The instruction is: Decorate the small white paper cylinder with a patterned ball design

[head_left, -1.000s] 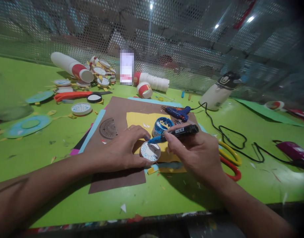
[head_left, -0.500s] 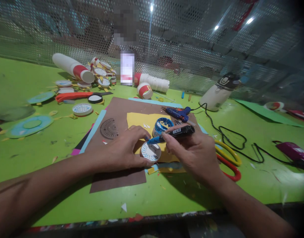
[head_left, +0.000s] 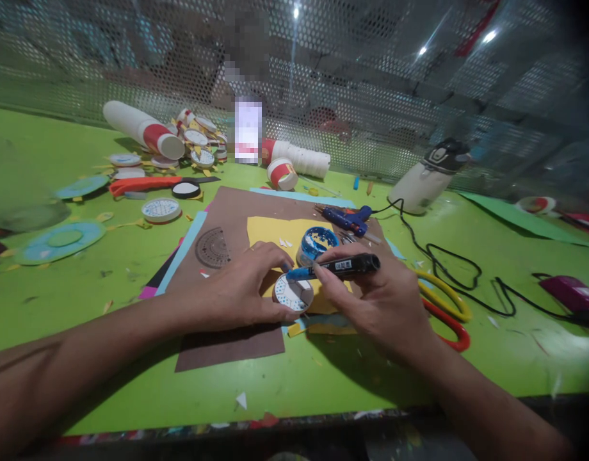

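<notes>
My left hand (head_left: 246, 285) grips a round white disc (head_left: 299, 298), which looks like the cut-off bottom of a paper cup, between thumb and fingers. Lines divide its face, and blue dots fill some of the sections. In my right hand (head_left: 376, 294) is a black marker (head_left: 347, 264) with a blue front end, its tip at the disc's upper edge. Just behind the marker stands a jar (head_left: 318, 245) smeared with blue paint. Under the hands lie yellow paper (head_left: 266, 227) and a brown sheet (head_left: 237, 203). A dark protractor (head_left: 212, 248) rests left of my left hand.
A blue glue gun (head_left: 347, 219) with a black cord lies behind my right hand, and scissors with yellow and red handles (head_left: 460, 336) beside it. An orange utility knife (head_left: 143, 184), paper cups (head_left: 143, 131) and decorated discs (head_left: 161, 210) are at left. A bottle (head_left: 422, 182) stands back right.
The marker's tip stays at the disc's upper edge, with its barrel lying slightly flatter. The whole view has shifted a little; both hands keep their hold.
</notes>
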`<state>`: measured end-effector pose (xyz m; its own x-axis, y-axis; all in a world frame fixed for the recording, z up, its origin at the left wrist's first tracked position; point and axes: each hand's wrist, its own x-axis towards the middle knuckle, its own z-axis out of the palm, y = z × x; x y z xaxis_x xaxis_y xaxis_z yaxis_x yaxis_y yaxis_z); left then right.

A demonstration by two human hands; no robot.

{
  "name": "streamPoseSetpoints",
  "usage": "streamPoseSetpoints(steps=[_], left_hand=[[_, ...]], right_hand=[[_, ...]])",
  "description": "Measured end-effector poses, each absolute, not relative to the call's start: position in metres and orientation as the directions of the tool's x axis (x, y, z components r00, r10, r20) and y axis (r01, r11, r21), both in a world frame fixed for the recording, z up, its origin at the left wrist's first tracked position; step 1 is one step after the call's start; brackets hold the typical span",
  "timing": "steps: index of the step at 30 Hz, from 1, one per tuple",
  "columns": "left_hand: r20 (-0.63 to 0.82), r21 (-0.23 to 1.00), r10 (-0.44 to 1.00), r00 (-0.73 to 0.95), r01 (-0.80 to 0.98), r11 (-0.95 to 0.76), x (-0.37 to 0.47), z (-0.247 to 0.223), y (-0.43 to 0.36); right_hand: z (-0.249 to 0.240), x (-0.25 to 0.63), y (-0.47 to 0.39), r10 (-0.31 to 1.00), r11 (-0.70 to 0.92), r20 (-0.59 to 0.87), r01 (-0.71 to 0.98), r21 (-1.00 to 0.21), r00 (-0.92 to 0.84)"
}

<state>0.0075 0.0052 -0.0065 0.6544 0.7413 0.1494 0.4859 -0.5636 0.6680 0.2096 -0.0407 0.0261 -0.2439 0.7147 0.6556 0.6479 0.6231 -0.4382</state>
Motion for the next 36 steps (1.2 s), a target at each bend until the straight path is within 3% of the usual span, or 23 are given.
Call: streamPoseSetpoints(steps=[7, 17, 27, 33, 36], left_hand=[[0.151, 0.669, 0.742, 0.653, 0.485, -0.563, 0.0083, -0.0084, 0.0063], [0.138, 0.662, 0.753, 0.644, 0.505, -0.554, 0.0078, -0.0069, 0.0054], [0.152, 0.664, 0.741, 0.654, 0.488, -0.567, 0.0075, -0.0069, 0.0046], [0.145, 0.656, 0.747, 0.649, 0.502, -0.564, 0.0079, -0.0067, 0.0046], [0.151, 0.655, 0.747, 0.648, 0.5, -0.566, 0.0079, -0.0075, 0.0044]], right_hand=[[0.0258, 0.2099, -0.0417, 0.717, 0.631, 0.64, 0.649, -0.425, -0.277], [0.0315, 0.2086, -0.0452, 0.743, 0.504, 0.668, 0.697, -0.51, -0.048], [0.0293, 0.2076, -0.0421, 0.754, 0.537, 0.648, 0.668, -0.515, -0.106], [0.0276, 0.2052, -0.0428, 0.785, 0.527, 0.613, 0.616, -0.586, -0.089], [0.0318, 0.2065, -0.0453, 0.778, 0.503, 0.629, 0.597, -0.625, 0.003]])
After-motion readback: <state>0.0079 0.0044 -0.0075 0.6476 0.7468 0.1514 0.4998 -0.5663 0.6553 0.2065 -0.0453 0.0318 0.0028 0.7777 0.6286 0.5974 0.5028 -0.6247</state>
